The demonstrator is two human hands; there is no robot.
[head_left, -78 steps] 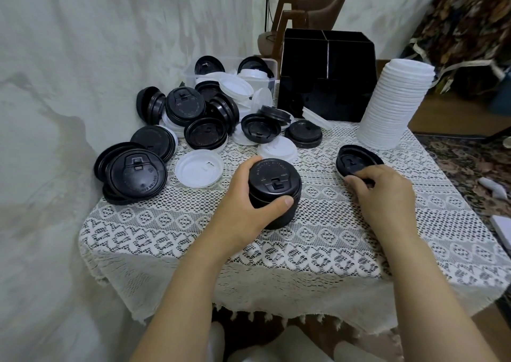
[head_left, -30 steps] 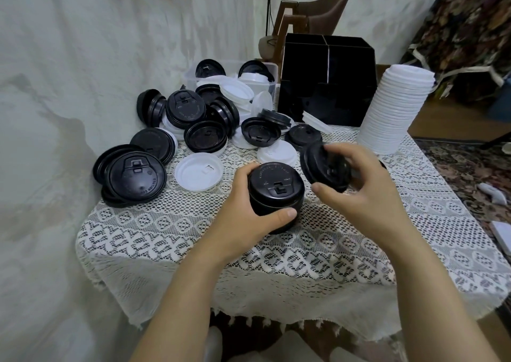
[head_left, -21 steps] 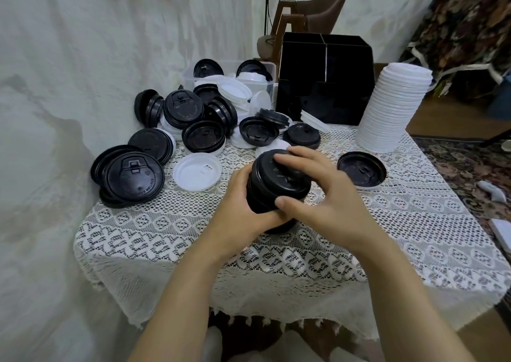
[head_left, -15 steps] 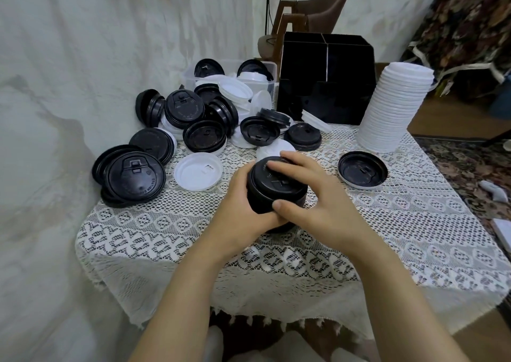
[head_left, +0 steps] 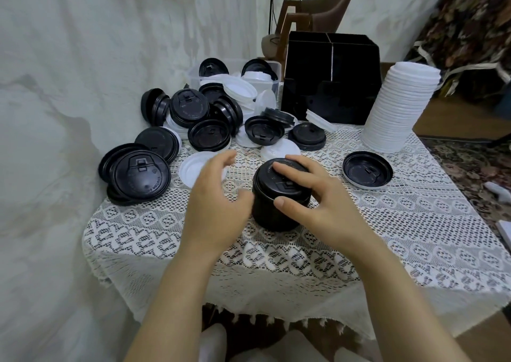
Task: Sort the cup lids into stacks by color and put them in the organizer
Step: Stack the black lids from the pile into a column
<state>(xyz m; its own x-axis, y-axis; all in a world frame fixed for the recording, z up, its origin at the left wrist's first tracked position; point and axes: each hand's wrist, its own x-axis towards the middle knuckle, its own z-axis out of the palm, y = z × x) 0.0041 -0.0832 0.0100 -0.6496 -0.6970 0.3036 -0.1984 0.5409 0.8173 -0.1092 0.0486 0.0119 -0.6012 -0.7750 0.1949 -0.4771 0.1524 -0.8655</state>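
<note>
Black lid stack (head_left: pixel 276 209) sits roughly mid-bench on the lace cloth. The right hand (head_left: pixel 323 212) is draped over it, fingers curled across the top lid and thumb against the front of the side, so it's gripping it. The left hand (head_left: pixel 215 209) is just beside it on the left, released, fingers spread and loosely bent with nothing in them. I can't tell if its thumb touches the side. Both forearms come in from the near edge. Room-wise, the bench (head_left: pixel 401 237) has open cloth in front of the hands and off to the right. The left edge is crowded by a couple of big black lids (head_left: pixel 138 179) sitting right at the rim. Counting: one tall white lid stack (head_left: pixel 398 110) at the far right, near that edge, and one black organizer (head_left: pixel 331 85) at the back with a divider down its middle. There's one clear tub (head_left: pixel 273 70) with lids in it next to that, and one upturned black lid (head_left: pixel 367 172) alone on the right. One flat white lid (head_left: pixel 190 168) lies partly behind the left hand. The heap of loose lids (head_left: pixel 210 118) at the back left is too tangled to count, mostly black with some white.
</note>
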